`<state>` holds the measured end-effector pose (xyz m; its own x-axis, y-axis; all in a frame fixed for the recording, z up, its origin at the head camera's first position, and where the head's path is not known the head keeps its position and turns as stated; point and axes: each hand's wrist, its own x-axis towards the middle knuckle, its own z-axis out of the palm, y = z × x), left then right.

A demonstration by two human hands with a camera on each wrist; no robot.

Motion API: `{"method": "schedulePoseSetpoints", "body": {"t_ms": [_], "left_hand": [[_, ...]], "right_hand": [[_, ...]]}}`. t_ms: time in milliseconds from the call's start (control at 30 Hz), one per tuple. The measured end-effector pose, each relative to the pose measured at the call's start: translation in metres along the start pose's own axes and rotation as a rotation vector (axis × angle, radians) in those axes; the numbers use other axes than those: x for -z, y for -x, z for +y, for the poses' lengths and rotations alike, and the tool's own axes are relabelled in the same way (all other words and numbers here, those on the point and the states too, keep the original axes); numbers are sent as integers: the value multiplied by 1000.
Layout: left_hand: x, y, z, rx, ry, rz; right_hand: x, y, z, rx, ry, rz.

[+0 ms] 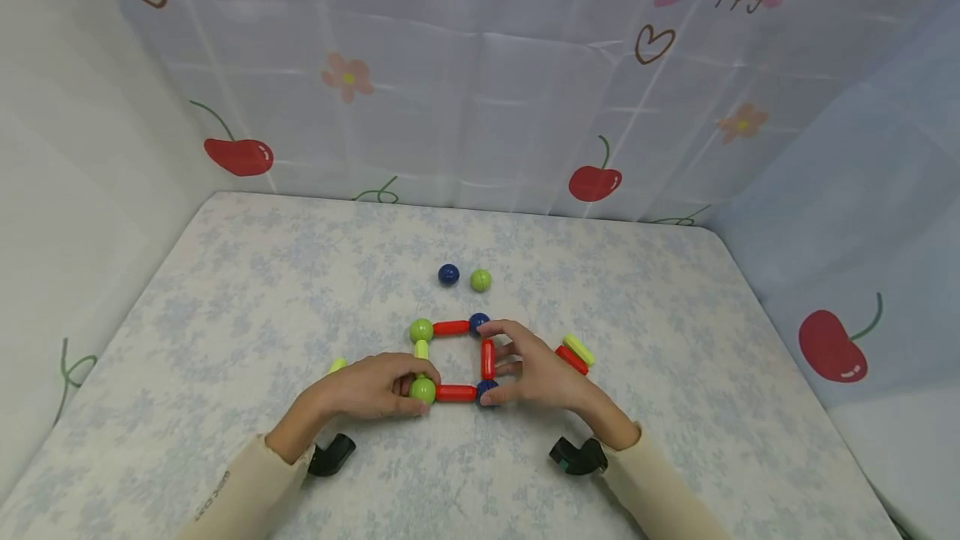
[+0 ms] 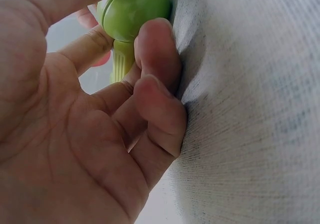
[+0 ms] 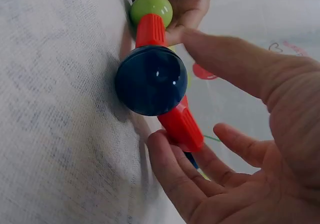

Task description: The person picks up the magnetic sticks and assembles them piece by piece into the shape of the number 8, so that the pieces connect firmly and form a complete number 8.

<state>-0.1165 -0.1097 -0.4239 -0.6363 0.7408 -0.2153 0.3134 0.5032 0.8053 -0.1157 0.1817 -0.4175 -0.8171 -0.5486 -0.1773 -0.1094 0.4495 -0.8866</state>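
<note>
On the table, red and yellow-green rods and balls form a four-sided frame. My left hand (image 1: 382, 386) pinches the near-left green ball (image 2: 135, 12) between thumb and fingers; a yellow-green rod (image 2: 121, 59) runs from that ball. A red rod (image 1: 455, 393) joins it to the near-right dark blue ball (image 3: 151, 81). My right hand (image 1: 543, 369) spans the right side, its thumb by this blue ball and its other fingertips against the right-hand red rod (image 3: 181, 126). Its index finger reaches the far blue ball (image 1: 477, 322). At the far left corner sits another green ball (image 1: 422, 329).
Beyond the frame lie a loose blue ball (image 1: 448, 275) and a loose green ball (image 1: 481, 280). Right of my right hand are a yellow-green rod (image 1: 579, 349) and a red rod (image 1: 572, 360). Another yellow-green piece (image 1: 337, 365) shows partly behind my left hand.
</note>
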Motion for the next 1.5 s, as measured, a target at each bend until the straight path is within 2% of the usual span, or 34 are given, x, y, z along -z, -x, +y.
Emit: {"method": "schedulePoseSetpoints", "body": {"t_ms": [133,267,633,867,1100,1500], "left_hand": [[1,0,0,-8,16,5],[1,-1,1,3,41,26],[0,-2,0,102,146,122],[-1,-4,-3,98,127,158],[-1,-6,-5,147,118,222],[-1,-6,-5,94,109,207]], "right_hand": [[0,2,0,46,121,-22],[-1,2,0,74,160,-12],[0,2,3,66,181,-29],[0,1,4,85,187,-19],[0,0,6,106,154,-1],[2,1,6,98,186,18]]}}
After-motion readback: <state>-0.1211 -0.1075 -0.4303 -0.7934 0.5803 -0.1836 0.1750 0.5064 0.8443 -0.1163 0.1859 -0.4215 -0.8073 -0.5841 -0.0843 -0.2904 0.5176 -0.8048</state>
